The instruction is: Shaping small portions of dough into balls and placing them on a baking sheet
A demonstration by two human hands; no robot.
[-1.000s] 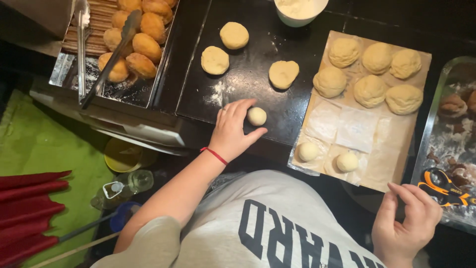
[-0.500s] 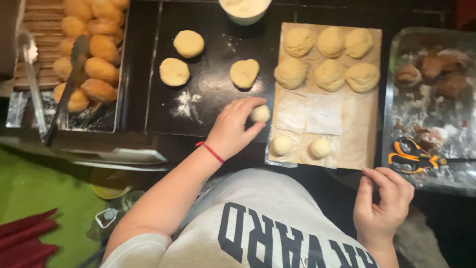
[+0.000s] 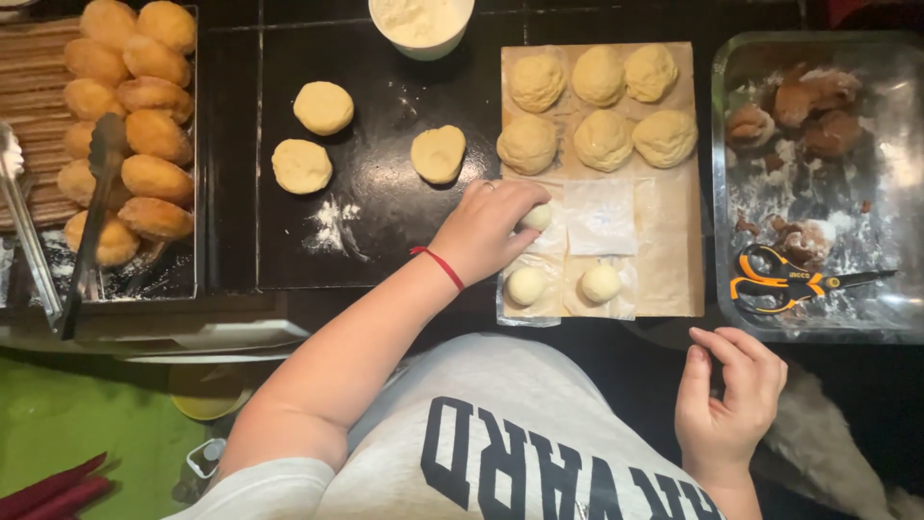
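Note:
My left hand (image 3: 486, 231), with a red string at the wrist, is closed on a small dough ball (image 3: 537, 218) at the left edge of the brown paper (image 3: 674, 241). Just below it, two more small dough balls (image 3: 526, 285) (image 3: 601, 282) lie on clear plastic on that paper. Several larger shaped dough rounds (image 3: 599, 104) fill the paper's far half. My right hand (image 3: 727, 400) hangs over my lap at the lower right, fingers apart, holding nothing.
Three flat dough discs (image 3: 322, 106) lie on the floured black tray (image 3: 375, 212). A white bowl (image 3: 421, 19) stands behind it. Fried golden buns (image 3: 130, 144) and metal tongs (image 3: 91, 221) fill the left tray. The glass dish (image 3: 818, 318) at right holds brown lumps and orange-handled scissors (image 3: 784, 281).
My left hand has carried the small dough ball off the black tray, rightwards onto the paper's edge. My right hand stays low. The view has shifted left.

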